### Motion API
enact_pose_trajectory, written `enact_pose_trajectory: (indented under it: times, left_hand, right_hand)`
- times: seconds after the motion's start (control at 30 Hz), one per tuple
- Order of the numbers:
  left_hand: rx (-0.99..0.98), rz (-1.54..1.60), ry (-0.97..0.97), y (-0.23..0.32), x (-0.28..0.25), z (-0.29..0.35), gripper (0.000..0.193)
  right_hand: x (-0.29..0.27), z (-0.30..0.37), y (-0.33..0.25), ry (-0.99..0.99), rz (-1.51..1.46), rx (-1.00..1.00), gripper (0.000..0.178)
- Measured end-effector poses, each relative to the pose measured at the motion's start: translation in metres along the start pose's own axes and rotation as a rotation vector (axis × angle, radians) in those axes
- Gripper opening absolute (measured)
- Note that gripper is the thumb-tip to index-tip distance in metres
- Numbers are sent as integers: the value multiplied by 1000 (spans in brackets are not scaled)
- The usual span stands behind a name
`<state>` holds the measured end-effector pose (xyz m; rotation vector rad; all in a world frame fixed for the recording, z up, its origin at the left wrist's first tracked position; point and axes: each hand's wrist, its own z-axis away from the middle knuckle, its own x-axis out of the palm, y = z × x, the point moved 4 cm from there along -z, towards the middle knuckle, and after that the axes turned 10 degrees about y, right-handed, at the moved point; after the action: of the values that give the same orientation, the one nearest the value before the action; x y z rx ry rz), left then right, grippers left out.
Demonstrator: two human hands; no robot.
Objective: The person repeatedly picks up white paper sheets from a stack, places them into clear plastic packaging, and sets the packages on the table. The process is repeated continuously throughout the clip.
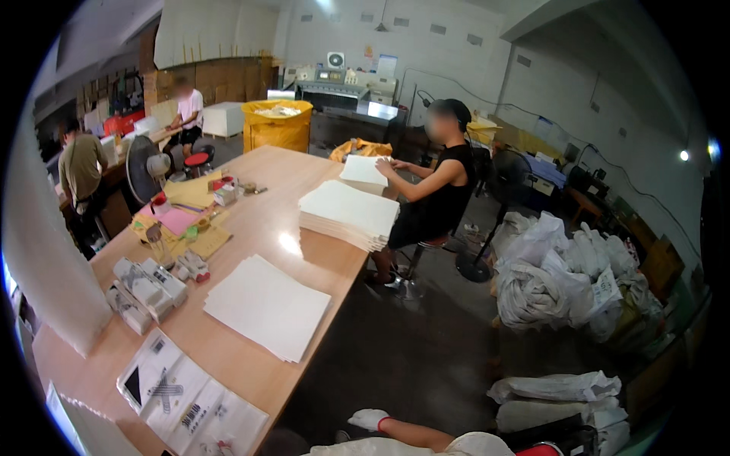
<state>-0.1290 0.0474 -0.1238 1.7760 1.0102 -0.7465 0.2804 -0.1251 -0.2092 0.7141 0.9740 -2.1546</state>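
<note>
My right hand, in a white glove with a red cuff, is low in the view beyond the table's near right edge. Its forearm comes in from the right; the fingers do not show apart, and I see nothing held. My left hand is not in view. A fanned stack of white sheets lies on the wooden table. Nearer lies a printed white plastic bag, with a small white and red thing I cannot make out at its lower end. Farther off is a taller stack of white sheets.
A seated person in black handles another white stack. White boxes and coloured papers lie along the table's left side, by a white pillar. Bulging sacks and a fan stand right; two people are far left.
</note>
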Motion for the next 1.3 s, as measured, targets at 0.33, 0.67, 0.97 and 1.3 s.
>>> enact_pose_trajectory:
  times: [0.33,0.67,0.97,1.3]
  left_hand:
    - [-75,69,-31,-4,2,1,38]
    - [-199,184,-47,-29,7,6,39]
    - [-697,1123,134,-37,-9,-70,24]
    - [-567,1219,72,-33,-29,-115,27]
  right_hand:
    - [32,-29,20,-6,6,69,47]
    - [29,-6,-160,138,-29,-769,30]
    - [30,-60,-372,-176,-567,-557,43]
    - [-14,-12,-397,645,-450,-1333,27]
